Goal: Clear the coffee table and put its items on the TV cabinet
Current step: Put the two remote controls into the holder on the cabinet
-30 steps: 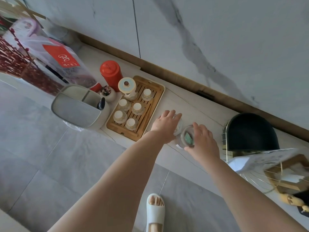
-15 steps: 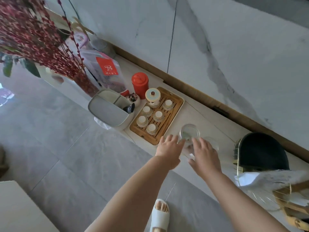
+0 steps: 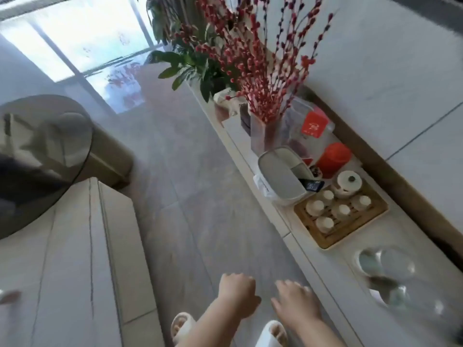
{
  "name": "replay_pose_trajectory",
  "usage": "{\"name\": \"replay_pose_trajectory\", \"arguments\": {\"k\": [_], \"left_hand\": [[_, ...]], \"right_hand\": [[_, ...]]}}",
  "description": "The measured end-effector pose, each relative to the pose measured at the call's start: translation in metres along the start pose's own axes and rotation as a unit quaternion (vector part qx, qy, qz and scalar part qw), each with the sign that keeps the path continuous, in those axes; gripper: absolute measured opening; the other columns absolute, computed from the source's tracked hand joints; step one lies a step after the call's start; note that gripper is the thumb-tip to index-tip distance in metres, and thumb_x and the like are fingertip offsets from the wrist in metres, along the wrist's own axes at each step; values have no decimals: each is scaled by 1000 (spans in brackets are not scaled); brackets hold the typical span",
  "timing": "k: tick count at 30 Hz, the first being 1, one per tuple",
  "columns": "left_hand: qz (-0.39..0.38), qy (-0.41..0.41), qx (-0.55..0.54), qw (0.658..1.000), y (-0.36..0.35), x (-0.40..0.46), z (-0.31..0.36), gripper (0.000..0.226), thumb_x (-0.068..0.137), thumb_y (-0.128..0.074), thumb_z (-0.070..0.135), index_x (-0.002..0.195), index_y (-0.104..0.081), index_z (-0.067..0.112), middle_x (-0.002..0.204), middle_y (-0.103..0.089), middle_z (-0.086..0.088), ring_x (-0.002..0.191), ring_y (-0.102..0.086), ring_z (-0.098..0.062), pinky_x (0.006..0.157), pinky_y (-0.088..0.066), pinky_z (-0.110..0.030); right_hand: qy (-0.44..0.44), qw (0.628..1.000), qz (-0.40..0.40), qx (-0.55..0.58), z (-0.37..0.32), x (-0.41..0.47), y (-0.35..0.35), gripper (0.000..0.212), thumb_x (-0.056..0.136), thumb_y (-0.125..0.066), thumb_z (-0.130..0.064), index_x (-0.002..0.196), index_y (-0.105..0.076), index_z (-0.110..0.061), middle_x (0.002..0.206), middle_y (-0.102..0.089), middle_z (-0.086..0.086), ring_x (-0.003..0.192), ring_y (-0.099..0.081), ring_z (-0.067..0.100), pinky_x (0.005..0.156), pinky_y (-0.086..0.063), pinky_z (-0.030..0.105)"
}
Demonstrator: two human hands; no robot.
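A slatted wooden tray is seen on the smooth, matt pale cabinet. Beside the tray, clear glass jars are blurred. Behind the tray, a glossy red plastic cup stands. The floor is polished tile.

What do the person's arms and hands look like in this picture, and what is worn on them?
Both forearms are bare, with no sleeves in view. The left hand and right hand show no gloves, rings, watch or bracelets. The picture is blurred, so fine detail is uncertain.
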State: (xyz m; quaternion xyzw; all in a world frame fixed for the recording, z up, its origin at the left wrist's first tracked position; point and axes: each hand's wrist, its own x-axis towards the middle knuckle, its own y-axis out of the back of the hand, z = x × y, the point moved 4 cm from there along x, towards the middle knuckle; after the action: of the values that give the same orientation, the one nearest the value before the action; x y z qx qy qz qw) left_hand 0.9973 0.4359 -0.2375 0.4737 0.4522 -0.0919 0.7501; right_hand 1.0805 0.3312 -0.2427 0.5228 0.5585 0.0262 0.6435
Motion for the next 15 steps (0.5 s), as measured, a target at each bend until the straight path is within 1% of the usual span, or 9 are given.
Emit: {"name": "replay_pose_trajectory", "arguments": {"k": [6,11,15], "left_hand": [[-16,86,-84,993,-33,-36,-106,41,88,-48,44,110,-60,12,120,-62,-13,115,-57,-34,95,-40,-39],[-21,139,-146,979,-60,-68,-195,44,91,-41,46,110,-61,11,121,-62,-13,114,-57,-34,93,-41,-39],[-19,186,-201,961,-75,-96,-272,48,91,-39,49,114,-59,12,123,-60,-14,116,-56,-34,94,-40,-40]], "right_hand": [[88,994,-31,-64,-106,24,-8,37,93,-40,-41,122,-48,-19,130,-53,4,125,-46,22,103,-34,36],[125,982,-51,-135,-190,42,-7,36,94,-38,-41,119,-51,-17,128,-55,6,124,-48,24,102,-35,36],[160,970,-54,-174,-273,57,-2,37,93,-40,-44,116,-53,-19,127,-57,4,124,-49,23,101,-36,36]]}}
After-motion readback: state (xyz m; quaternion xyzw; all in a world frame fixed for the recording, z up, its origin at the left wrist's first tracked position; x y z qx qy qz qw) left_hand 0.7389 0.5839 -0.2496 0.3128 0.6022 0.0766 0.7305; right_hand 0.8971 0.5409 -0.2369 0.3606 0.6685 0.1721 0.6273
